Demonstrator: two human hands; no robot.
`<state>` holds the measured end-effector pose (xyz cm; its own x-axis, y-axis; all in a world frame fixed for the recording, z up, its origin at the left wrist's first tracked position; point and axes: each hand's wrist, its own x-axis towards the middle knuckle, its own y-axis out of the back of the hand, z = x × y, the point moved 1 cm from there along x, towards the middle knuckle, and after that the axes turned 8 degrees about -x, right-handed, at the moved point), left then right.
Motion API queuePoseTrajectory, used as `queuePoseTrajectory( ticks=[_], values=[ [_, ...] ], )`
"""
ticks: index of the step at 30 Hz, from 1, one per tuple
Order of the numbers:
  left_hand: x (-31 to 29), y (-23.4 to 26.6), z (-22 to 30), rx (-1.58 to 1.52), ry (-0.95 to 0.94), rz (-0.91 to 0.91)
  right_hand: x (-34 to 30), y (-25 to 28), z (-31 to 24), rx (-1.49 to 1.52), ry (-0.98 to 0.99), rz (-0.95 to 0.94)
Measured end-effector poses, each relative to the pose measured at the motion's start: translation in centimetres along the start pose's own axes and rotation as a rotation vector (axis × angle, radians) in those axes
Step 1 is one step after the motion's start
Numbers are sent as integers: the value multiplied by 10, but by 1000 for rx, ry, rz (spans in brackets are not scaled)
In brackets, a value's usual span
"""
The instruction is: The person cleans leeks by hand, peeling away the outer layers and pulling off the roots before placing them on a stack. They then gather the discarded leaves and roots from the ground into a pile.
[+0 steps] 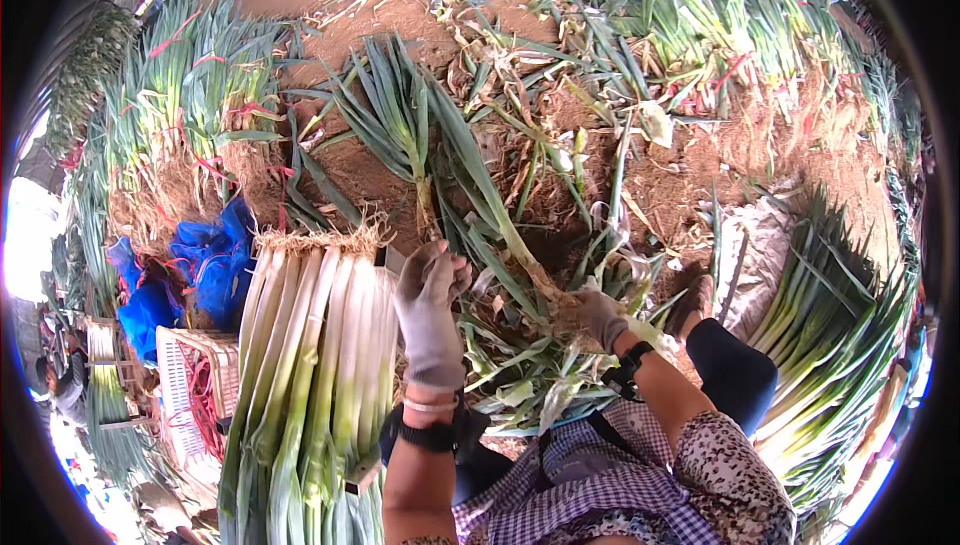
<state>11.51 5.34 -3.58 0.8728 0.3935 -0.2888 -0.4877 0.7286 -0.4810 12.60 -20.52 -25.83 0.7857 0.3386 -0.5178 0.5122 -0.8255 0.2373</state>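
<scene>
My gloved right hand [600,317] is closed on the brown, rooty end of a leek [506,223], whose green leaves slant up and to the left. My gloved left hand [430,310] has its fingers curled closed; what they hold, if anything, is hidden. Just beyond its fingertips is the base of another leek [397,130], leaves fanned away from me; I cannot tell whether they touch. Beside my left forearm lies a row of trimmed leeks [315,345] with white stalks, their roots at the far end.
A white plastic crate [190,357] with red ties stands at left, below blue netting [212,260]. Tied leek bundles stand far left [205,85] and far right [740,30]. Loose leeks [830,335] lie at right beside a pale sack [757,255]. Leaf scraps [530,365] cover the soil before me.
</scene>
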Motion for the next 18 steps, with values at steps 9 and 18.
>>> queuePoseTrajectory(
  ticks=[9,18],
  values=[
    [5,1,-55,-317,347,-19,-218,33,-134,-276,329,67],
    [-5,-31,-53,-555,246,-252,-161,52,-100,-237,267,70]
  ],
)
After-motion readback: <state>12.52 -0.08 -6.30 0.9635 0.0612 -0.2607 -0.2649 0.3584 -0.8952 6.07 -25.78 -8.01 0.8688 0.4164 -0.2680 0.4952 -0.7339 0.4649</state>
